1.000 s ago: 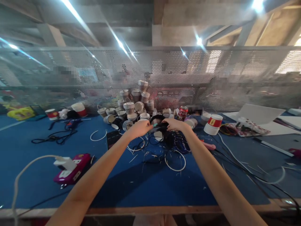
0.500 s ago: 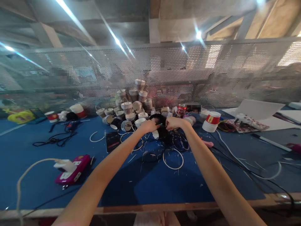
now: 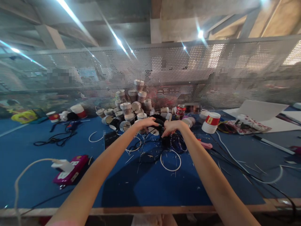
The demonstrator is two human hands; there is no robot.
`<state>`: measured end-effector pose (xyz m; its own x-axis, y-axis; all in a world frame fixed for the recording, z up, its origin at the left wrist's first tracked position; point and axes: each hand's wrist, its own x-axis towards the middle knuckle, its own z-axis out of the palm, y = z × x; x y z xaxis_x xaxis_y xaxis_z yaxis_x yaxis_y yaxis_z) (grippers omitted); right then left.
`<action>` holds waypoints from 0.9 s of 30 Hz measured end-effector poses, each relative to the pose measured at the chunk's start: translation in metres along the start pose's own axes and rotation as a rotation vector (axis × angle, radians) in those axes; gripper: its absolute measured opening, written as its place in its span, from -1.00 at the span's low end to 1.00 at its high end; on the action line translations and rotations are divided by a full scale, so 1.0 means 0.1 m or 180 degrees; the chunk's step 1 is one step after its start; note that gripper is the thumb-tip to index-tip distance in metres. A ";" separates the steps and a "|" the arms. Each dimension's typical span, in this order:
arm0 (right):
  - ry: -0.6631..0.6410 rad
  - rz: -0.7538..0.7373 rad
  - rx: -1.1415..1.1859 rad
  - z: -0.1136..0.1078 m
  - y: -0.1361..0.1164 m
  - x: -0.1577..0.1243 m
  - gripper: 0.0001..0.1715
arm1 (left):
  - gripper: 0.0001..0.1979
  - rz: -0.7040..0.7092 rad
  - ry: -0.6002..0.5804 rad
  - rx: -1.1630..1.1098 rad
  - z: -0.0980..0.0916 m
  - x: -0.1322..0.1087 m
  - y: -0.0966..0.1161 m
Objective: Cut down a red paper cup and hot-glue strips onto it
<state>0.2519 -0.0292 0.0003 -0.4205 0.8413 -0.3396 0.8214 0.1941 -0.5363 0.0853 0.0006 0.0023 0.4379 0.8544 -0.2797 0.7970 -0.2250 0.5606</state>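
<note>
Between my two hands, near the far middle of the blue table, is a dark black bundle (image 3: 159, 120) that looks soft or stringy; its exact kind is not clear. My left hand (image 3: 147, 122) grips it from the left, with the fingers partly hidden. On its other side, my right hand (image 3: 173, 126) is closed on the bundle with fingertips pointing down. Loose black cords (image 3: 166, 144) tangle below the hands. A white ring of cord (image 3: 170, 169) lies nearer to me. Behind the left hand rises a pile of small paper cups (image 3: 125, 107) with cord handles.
A red soda can (image 3: 180, 111) and a red-and-white cup (image 3: 211, 123) stand to the right, by a pink-handled tool (image 3: 205, 145). A purple power strip (image 3: 70, 171) with a plug sits at left. A perforated metal screen (image 3: 98, 75) closes off the back.
My hands have shifted in their hold on the black bundle. The right hand's fingers now point lower, and the left hand's fingers reach further over the bundle's top.
</note>
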 end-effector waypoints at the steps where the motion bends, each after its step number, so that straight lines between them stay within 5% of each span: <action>1: -0.0118 -0.0038 0.0101 0.00 -0.02 -0.02 -0.53 | -0.36 -0.0024 0.0140 -0.0102 -0.06 -0.04 0.00; 5: -0.0790 -0.0142 0.0425 -0.02 -0.07 -0.14 -0.34 | -0.37 0.0044 0.0577 -0.0408 -0.23 -0.18 -0.04; 8: -0.1315 -0.0191 0.0428 -0.09 -0.04 -0.23 -0.45 | -0.39 0.0199 0.0872 -0.0643 -0.27 -0.20 -0.11; 10: -0.1314 -0.0178 0.0319 -0.16 0.01 -0.26 -0.56 | -0.40 0.0303 0.1126 -0.0966 -0.28 -0.20 -0.17; 14: -0.0036 -0.0198 -0.0316 -0.27 0.08 -0.25 -0.55 | -0.48 0.0391 0.1645 -0.2286 -0.26 -0.22 -0.22; 18: 0.1256 -0.0095 -0.0515 -0.28 0.08 -0.21 -0.51 | -0.46 0.0612 0.1762 -0.3001 -0.29 -0.29 -0.20; 22: 0.2170 0.0263 -0.0108 -0.27 0.11 -0.21 0.03 | -0.60 0.0544 0.1977 -0.3222 -0.40 -0.33 -0.22; 24: 0.1721 0.0346 0.0066 -0.27 0.14 -0.25 0.12 | -0.75 0.0458 0.1993 -0.3329 -0.47 -0.33 -0.24; 27: 0.0124 0.0336 0.0272 -0.29 0.15 -0.32 -0.05 | -0.81 0.0462 0.2016 -0.3571 -0.58 -0.25 -0.26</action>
<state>0.2890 -0.0389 0.0259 -0.3169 0.8741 -0.3682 0.8237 0.0613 -0.5636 0.0291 0.0119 0.0399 -0.0270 0.9964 0.0806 -0.1576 -0.0839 0.9839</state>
